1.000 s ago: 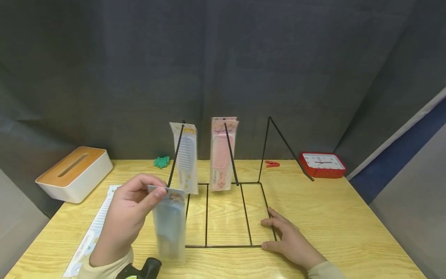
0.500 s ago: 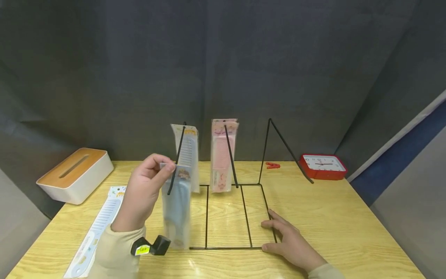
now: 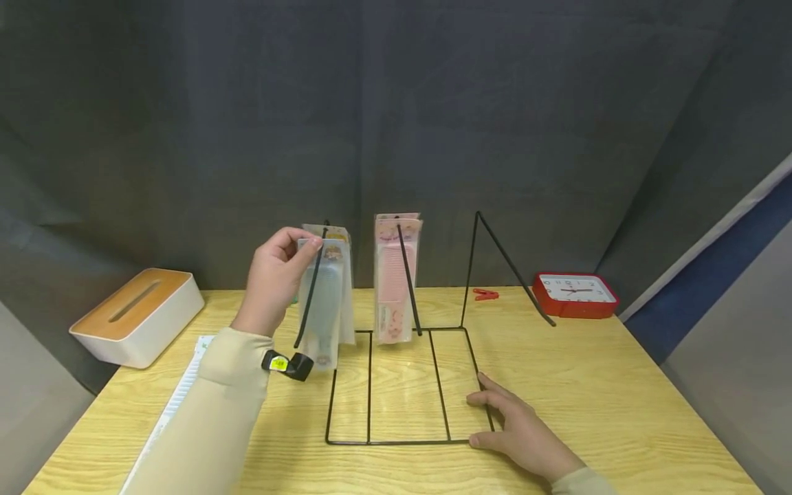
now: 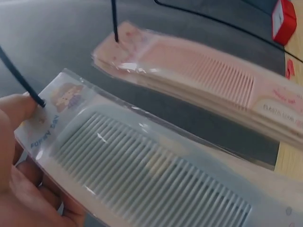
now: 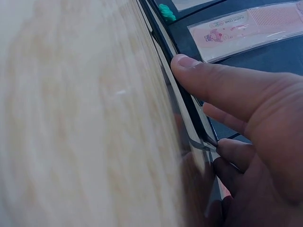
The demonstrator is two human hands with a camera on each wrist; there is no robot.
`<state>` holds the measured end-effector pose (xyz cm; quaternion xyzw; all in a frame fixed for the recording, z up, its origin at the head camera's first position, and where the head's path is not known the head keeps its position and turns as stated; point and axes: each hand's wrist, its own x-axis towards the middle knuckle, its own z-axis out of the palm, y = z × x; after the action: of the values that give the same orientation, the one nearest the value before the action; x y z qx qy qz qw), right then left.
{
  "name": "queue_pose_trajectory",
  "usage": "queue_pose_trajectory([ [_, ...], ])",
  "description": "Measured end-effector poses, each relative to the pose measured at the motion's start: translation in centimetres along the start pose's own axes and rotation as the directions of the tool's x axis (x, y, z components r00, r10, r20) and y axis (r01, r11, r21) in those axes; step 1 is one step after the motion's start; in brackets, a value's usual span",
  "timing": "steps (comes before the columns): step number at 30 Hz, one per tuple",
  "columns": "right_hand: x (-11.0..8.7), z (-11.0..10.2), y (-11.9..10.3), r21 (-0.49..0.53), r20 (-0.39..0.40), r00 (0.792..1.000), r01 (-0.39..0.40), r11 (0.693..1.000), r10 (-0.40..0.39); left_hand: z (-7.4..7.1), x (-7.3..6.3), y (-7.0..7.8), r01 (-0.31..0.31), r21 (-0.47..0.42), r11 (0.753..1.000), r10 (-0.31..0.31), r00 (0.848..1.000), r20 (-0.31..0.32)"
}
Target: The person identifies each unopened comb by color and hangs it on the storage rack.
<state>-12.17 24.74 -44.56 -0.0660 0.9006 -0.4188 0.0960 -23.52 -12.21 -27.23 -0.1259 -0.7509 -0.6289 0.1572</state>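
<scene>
My left hand (image 3: pixel 275 275) pinches the top of a packaged light-blue comb (image 3: pixel 324 309) between thumb and fingers. The left prong (image 3: pixel 307 302) of a black wire rack (image 3: pixel 408 442) passes through the hole in its card, as the left wrist view shows. Right behind it on the same prong hangs another packaged comb (image 3: pixel 346 313). Packaged pink combs (image 3: pixel 396 275) hang from the middle prong. At the rack's front right corner, my right hand (image 3: pixel 520 430) holds the frame, thumb at the front bar and fingers at the side bar.
Another packaged comb (image 3: pixel 170 405) lies on the table at left, partly under the left sleeve. A tissue box (image 3: pixel 133 316) stands at the back left. A red clip (image 3: pixel 485 294) and a red clock (image 3: pixel 575 295) lie behind the bare right prong (image 3: pixel 513 265).
My left hand has moved up and away from me, sliding the light-blue comb along the left prong toward the comb behind it. My right hand stays at the rack's corner.
</scene>
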Motion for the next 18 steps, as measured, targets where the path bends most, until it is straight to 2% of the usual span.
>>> queue_pose_trajectory([
  [5, 0.0, 0.0, 0.1, -0.018, 0.0, 1.0, 0.003, 1.0, -0.003, 0.4, 1.6, -0.1, 0.057, 0.084, 0.995, -0.052, 0.997, -0.063],
  [12, 0.0, 0.1, 0.2, -0.019, 0.001, 1.0, 0.008, 1.0, -0.008, 0.2, 2.6, -0.4, 0.128, 0.109, 0.986, -0.117, 0.987, -0.108],
  [15, 0.0, 0.1, 0.2, -0.026, -0.002, 1.0, 0.012, 1.0, -0.013, -0.4, 2.8, -1.1, 0.145, 0.15, 0.978, -0.131, 0.986, -0.102],
  [18, 0.0, 0.1, 0.2, -0.028, -0.007, 1.0, 0.014, 1.0, -0.015, -1.3, 2.7, -2.5, 0.158, 0.205, 0.966, -0.141, 0.986, -0.094],
])
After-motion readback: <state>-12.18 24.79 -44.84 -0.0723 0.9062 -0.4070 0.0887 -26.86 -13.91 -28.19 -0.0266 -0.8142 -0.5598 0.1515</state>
